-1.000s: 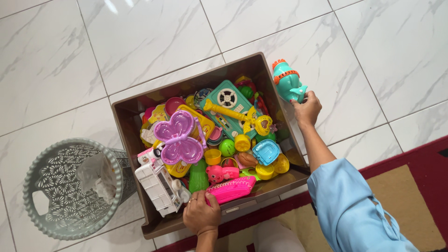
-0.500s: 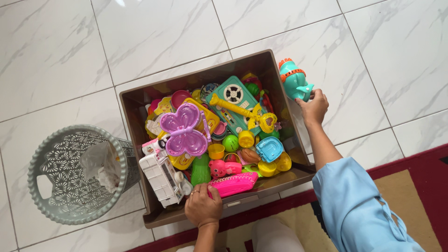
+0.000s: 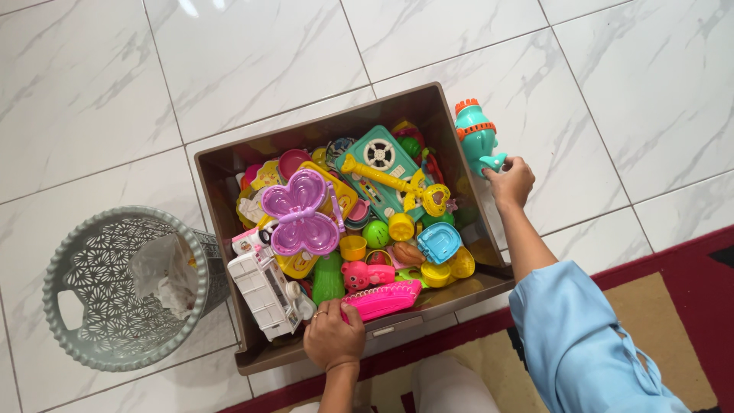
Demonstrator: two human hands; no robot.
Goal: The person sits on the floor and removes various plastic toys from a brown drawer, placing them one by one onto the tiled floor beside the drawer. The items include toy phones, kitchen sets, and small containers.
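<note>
On white marble floor tiles [image 3: 252, 69]: one brown bin [image 3: 229, 164], heaped with plastic toys.

Out of the bin: one teal toy [image 3: 475, 139] with an orange ring, lying on the tiles just beside the bin's right wall. Right hand [image 3: 511, 182] has its fingers closed on the lower end of it.

At the near rim: pink toy [image 3: 380, 299], lying on the pile. Left hand [image 3: 332, 340] rests on the rim with its fingers curled onto the pink toy's end; a full grip cannot be told.

Remaining in the bin: purple butterfly [image 3: 300, 212], white bus [image 3: 265, 291], teal radio [image 3: 382, 164], yellow cups, green ball and more.

Beside the bin, left: grey lattice basket [image 3: 76, 306], crumpled plastic inside.

Judged progress: early. One toy is out; nearly all are left.
</note>
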